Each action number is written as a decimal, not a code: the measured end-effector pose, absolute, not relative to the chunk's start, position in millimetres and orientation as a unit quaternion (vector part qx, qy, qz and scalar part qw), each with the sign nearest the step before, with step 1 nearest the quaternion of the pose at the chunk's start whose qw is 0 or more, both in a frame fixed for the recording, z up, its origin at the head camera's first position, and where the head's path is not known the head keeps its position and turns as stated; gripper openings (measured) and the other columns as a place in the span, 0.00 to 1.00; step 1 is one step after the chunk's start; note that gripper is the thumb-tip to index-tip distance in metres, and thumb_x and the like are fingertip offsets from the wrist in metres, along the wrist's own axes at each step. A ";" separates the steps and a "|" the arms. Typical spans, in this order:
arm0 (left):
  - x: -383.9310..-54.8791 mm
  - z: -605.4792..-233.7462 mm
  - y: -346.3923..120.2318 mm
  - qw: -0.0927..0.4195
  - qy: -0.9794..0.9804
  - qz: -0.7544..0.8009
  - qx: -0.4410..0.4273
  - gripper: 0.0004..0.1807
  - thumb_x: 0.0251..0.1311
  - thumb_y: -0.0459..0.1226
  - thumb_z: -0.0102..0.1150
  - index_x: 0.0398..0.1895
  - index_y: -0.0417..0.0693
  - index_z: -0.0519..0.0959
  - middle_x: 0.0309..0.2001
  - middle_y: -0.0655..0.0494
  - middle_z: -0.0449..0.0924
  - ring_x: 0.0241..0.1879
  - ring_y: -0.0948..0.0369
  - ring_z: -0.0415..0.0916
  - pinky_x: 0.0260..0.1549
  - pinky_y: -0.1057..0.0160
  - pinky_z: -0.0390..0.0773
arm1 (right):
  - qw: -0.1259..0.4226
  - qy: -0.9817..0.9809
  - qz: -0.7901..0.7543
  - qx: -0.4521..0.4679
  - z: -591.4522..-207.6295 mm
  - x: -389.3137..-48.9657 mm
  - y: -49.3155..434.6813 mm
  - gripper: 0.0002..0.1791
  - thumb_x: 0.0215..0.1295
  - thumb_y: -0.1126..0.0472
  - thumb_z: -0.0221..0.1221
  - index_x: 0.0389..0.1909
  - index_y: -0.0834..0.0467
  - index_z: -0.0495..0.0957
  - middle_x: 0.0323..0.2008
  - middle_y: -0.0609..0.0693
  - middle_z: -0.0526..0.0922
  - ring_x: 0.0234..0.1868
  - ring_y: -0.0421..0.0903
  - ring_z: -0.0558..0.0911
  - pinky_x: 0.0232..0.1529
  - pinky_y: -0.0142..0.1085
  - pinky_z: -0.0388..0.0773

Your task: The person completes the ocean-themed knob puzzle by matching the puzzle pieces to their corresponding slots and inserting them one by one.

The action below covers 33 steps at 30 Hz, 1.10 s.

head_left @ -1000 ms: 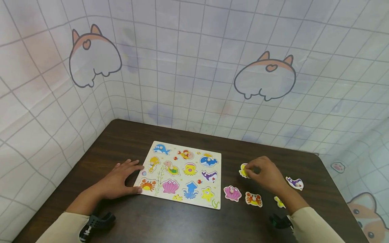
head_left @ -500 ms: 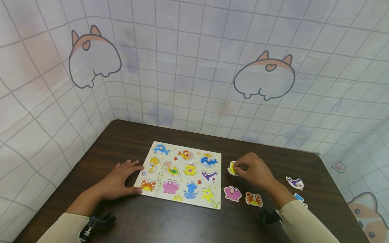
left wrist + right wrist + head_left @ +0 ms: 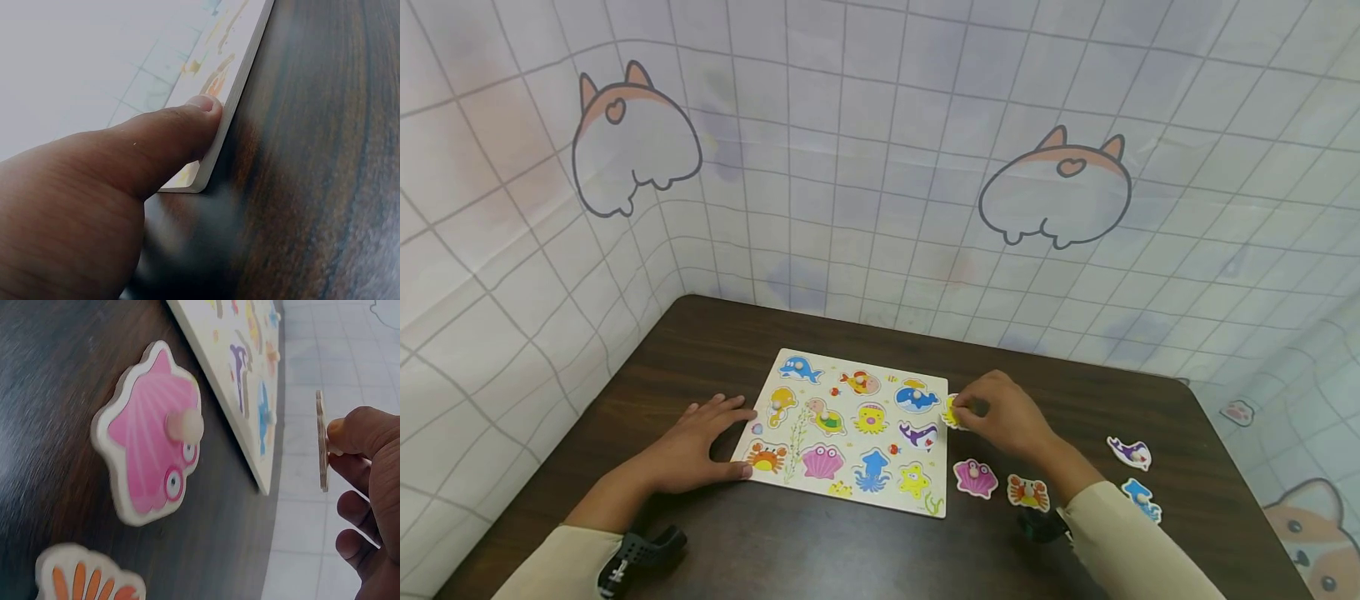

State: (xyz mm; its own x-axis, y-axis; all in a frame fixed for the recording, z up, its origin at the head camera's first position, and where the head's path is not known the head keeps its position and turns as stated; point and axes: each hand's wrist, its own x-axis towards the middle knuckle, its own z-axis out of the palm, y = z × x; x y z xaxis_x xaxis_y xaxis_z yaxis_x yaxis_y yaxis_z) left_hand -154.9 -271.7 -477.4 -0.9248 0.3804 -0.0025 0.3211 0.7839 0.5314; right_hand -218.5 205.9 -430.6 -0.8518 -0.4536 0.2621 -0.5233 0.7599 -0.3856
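Note:
A wooden peg puzzle board [image 3: 850, 498] with printed sea animals lies flat on the table. My left hand [image 3: 696, 446] rests at its left edge, fingers spread, with the thumb [image 3: 187, 122] on the board near a corner. My right hand [image 3: 1009, 417] pinches a yellow puzzle piece [image 3: 952, 412] by its knob, beside the board's right edge. In the right wrist view that piece [image 3: 322, 440] is edge-on and lifted off the table. Knobbed pieces, among them a blue whale [image 3: 916, 397] and a turtle [image 3: 825, 418], sit in the board. The yellow piece's picture is mostly hidden by the fingers.
Right of the board lie a pink shell piece [image 3: 975, 478] and a crab piece [image 3: 1028, 492]. Farther right are a purple whale piece [image 3: 1129, 452] and a blue squid piece [image 3: 1142, 500]. A patterned curtain [image 3: 880, 208] stands behind the dark table [image 3: 760, 542].
My right hand has moved left with the yellow piece, from right of the pink shell to beside the board's edge. The blue squid piece has come into view. My left hand has stayed still.

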 end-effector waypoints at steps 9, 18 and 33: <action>-155.5 -478.5 -272.7 0.056 0.945 0.266 0.183 0.49 0.52 0.66 0.70 0.73 0.52 0.70 0.76 0.40 0.60 0.77 0.34 0.46 0.71 0.29 0.41 | 0.058 -0.936 0.229 0.261 -430.3 -219.6 190.8 0.05 0.62 0.56 0.73 0.38 0.48 0.90 0.36 0.36 0.83 0.46 0.42 0.76 0.46 0.44 0.81; -155.3 -478.8 -273.2 0.054 0.945 0.266 0.183 0.49 0.52 0.67 0.69 0.73 0.53 0.70 0.76 0.40 0.60 0.77 0.34 0.46 0.71 0.30 0.41 | 0.050 -0.936 0.231 0.261 -430.5 -220.2 176.1 0.05 0.62 0.55 0.73 0.38 0.49 0.90 0.35 0.37 0.82 0.46 0.43 0.76 0.46 0.43 0.81; -155.8 -479.8 -273.6 0.053 0.945 0.267 0.184 0.49 0.52 0.66 0.69 0.73 0.53 0.70 0.77 0.40 0.59 0.77 0.34 0.46 0.71 0.30 0.41 | 0.014 -0.937 0.241 0.252 -435.2 -224.5 154.1 0.06 0.63 0.55 0.72 0.40 0.48 0.90 0.36 0.36 0.82 0.47 0.47 0.78 0.46 0.42 0.80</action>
State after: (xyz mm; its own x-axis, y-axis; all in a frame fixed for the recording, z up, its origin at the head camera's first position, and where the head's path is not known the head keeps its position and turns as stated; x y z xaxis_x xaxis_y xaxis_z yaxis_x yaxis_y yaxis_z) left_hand -155.8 -273.6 -479.8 -0.9270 0.3750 -0.0019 0.3185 0.7902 0.5237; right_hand -224.5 154.1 -435.2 -0.8728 -0.4650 0.1485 -0.4789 0.7570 -0.4445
